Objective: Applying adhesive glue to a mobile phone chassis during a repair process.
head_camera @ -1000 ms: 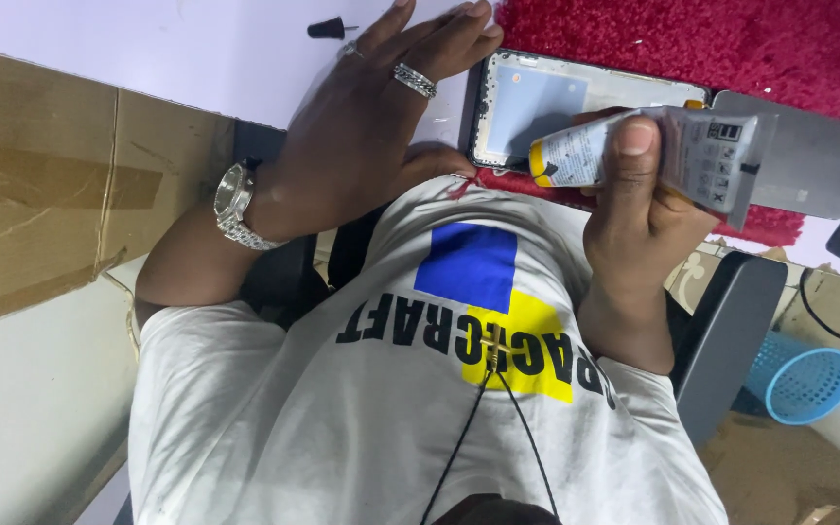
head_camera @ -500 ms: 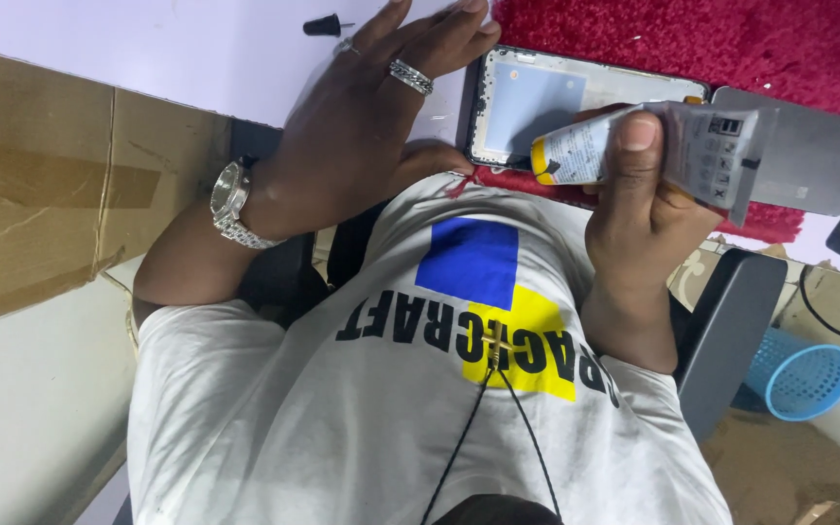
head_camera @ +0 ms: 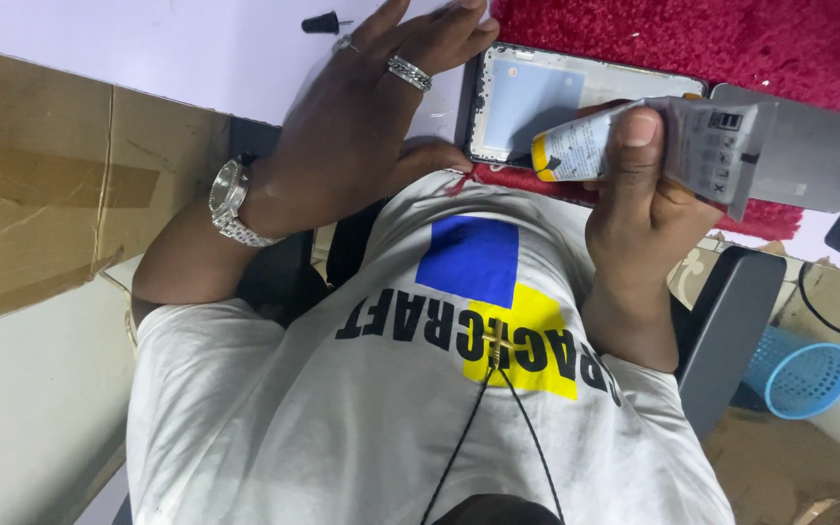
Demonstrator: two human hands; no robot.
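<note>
White T-shirt fills the bottom of the view, blue and yellow blocks on the chest, black cord hanging down it.

Right hand is clamped around a glue tube, thumb pressed on the front of the body. The tube's long axis runs roughly level across the view: nozzle end with a yellow band points toward the left hand, flat crimped tail points the other way. The tube is held in the air, just above the near edge of the phone frame.

Left hand lies flat, fingers spread, palm down on the white table, touching the frame's edge with the thumb side. It grips nothing. Ring on one finger, silver watch on the wrist.

Phone frame lies open side up, partly on a red mat. A grey back cover sits beside it, behind the tube tail. A small black cap lies on the table past the left fingers.

Room: cardboard at one side, black chair armrest, blue basket on the floor.
</note>
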